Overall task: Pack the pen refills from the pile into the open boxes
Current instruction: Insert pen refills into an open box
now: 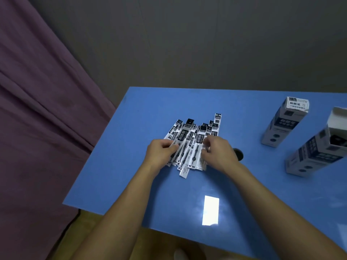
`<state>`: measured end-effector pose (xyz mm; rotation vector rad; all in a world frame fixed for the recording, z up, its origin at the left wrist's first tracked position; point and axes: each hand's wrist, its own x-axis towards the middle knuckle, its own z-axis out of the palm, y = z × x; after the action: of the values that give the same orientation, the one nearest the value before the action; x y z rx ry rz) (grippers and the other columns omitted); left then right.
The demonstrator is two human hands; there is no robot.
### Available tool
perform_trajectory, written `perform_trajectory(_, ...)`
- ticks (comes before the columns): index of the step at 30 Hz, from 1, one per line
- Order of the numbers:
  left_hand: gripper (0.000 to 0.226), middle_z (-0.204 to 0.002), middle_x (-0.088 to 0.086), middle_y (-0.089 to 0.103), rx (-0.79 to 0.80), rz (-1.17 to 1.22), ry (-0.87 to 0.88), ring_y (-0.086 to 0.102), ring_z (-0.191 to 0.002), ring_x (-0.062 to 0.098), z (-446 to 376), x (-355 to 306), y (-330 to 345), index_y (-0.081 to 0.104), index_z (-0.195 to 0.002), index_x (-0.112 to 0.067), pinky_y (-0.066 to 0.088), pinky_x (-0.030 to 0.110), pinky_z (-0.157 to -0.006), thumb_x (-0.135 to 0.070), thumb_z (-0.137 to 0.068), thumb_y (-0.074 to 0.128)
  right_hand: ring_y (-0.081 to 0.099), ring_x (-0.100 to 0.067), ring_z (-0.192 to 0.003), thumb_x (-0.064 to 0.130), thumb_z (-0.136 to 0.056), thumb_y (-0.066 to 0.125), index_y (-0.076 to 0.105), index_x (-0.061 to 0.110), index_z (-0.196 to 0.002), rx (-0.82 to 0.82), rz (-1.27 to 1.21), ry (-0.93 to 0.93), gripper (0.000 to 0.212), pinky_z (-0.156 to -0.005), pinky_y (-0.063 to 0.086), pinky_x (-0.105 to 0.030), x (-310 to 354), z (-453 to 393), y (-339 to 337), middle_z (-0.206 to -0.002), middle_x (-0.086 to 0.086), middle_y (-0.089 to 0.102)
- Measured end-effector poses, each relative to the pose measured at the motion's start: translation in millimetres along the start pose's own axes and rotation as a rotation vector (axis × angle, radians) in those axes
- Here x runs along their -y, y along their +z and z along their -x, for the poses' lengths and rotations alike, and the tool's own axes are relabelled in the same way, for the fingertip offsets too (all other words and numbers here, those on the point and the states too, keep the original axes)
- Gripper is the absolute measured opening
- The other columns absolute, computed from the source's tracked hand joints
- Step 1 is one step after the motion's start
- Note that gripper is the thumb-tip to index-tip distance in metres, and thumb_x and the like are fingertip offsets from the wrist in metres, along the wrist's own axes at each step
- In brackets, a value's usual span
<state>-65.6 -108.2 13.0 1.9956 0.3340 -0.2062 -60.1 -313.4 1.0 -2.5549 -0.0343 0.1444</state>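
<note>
Fingers (170, 146) grip refill pile (193, 139) mid-table (244, 203), boxes (285, 122) right

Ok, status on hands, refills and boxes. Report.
Left hand and right hand both gripping refill pile. Open box stands right, apart. Path unobstructed.

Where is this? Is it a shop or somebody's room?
Probably a plain room set up for packing, not a shop: a blue table against a bare grey wall, a purple curtain, and just pen refills and their boxes.
</note>
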Motion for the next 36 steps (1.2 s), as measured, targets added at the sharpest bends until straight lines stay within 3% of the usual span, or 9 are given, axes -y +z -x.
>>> perform_trajectory(3, 0.009, -0.086, -0.005, 0.077, 0.010, 0.032, 0.075, 0.073, -0.080, 0.014, 2, -4, -4, 0.079, -0.094, -0.024, 0.058, 0.025, -0.070, -0.019, -0.091, 0.071, 0.053, -0.020, -0.089, 0.017, -0.087, 0.056, 0.059, 0.013, -0.116, 0.000, 0.013, 0.024, 0.029, -0.074, 0.047, -0.032, 1, 3, -3, -0.110, -0.005, 0.062)
perform_trajectory(7, 0.020, -0.094, -0.008, 0.076, 0.013, 0.040, 0.166, 0.072, -0.089, 0.008, 5, -11, -6, 0.076, -0.107, -0.021, 0.058, 0.028, -0.085, -0.015, -0.089, 0.074, 0.057, -0.021, -0.100, 0.019, -0.089, 0.057, 0.056, 0.014, -0.125, -0.015, 0.030, 0.048, 0.037, -0.077, 0.045, -0.031, 2, 12, -6, -0.118, -0.004, 0.062)
perform_trajectory(12, 0.016, -0.089, -0.011, 0.074, 0.009, 0.057, 0.222, 0.069, -0.084, 0.001, 14, -21, 1, 0.074, -0.096, -0.028, 0.055, 0.017, -0.078, -0.014, -0.087, 0.076, 0.058, -0.025, -0.107, 0.023, -0.088, 0.058, 0.056, 0.014, -0.125, -0.049, 0.026, 0.094, 0.038, -0.082, 0.048, -0.034, -6, 38, -8, -0.116, -0.004, 0.062)
perform_trajectory(15, 0.017, -0.090, -0.010, 0.073, 0.062, 0.082, 0.249, 0.069, -0.084, 0.003, 20, -24, 15, 0.074, -0.097, -0.024, 0.055, 0.019, -0.080, -0.011, -0.087, 0.076, 0.058, -0.025, -0.108, 0.021, -0.087, 0.059, 0.055, 0.014, -0.125, -0.053, 0.024, 0.140, 0.040, -0.088, 0.050, -0.036, -19, 61, -12, -0.116, -0.004, 0.061)
perform_trajectory(20, 0.023, -0.082, -0.015, 0.071, 0.136, 0.150, 0.297, 0.065, -0.071, -0.008, 37, -32, 44, 0.071, -0.088, -0.026, 0.053, 0.017, -0.075, -0.003, -0.085, 0.076, 0.058, -0.022, -0.106, 0.024, -0.088, 0.062, 0.055, 0.015, -0.127, -0.101, 0.028, 0.196, 0.040, -0.089, 0.049, -0.035, -43, 101, -30, -0.120, -0.001, 0.060)
perform_trajectory(26, 0.031, -0.081, -0.013, 0.072, 0.187, 0.134, 0.306, 0.067, -0.075, -0.002, 59, -42, 76, 0.069, -0.079, -0.032, 0.051, 0.016, -0.074, -0.002, -0.083, 0.077, 0.057, -0.018, -0.111, 0.028, -0.091, 0.061, 0.054, 0.018, -0.128, -0.157, 0.024, 0.244, 0.038, -0.092, 0.051, -0.037, -76, 139, -59, -0.123, 0.001, 0.060)
perform_trajectory(31, 0.027, -0.084, -0.008, 0.073, 0.187, 0.108, 0.309, 0.067, -0.077, 0.006, 81, -56, 100, 0.070, -0.082, -0.028, 0.052, 0.021, -0.070, -0.001, -0.085, 0.075, 0.056, -0.018, -0.117, 0.028, -0.092, 0.060, 0.053, 0.018, -0.131, -0.148, 0.030, 0.242, 0.041, -0.097, 0.050, -0.038, -105, 165, -78, -0.127, 0.001, 0.059)
perform_trajectory(36, 0.016, -0.088, -0.003, 0.073, 0.109, 0.102, 0.306, 0.067, -0.076, 0.005, 108, -67, 127, 0.073, -0.097, -0.011, 0.048, 0.009, -0.065, -0.001, -0.085, 0.075, 0.056, -0.020, -0.117, 0.026, -0.090, 0.061, 0.056, 0.016, -0.129, -0.105, 0.070, 0.170, 0.040, -0.097, 0.049, -0.037, -139, 189, -93, -0.127, -0.001, 0.060)
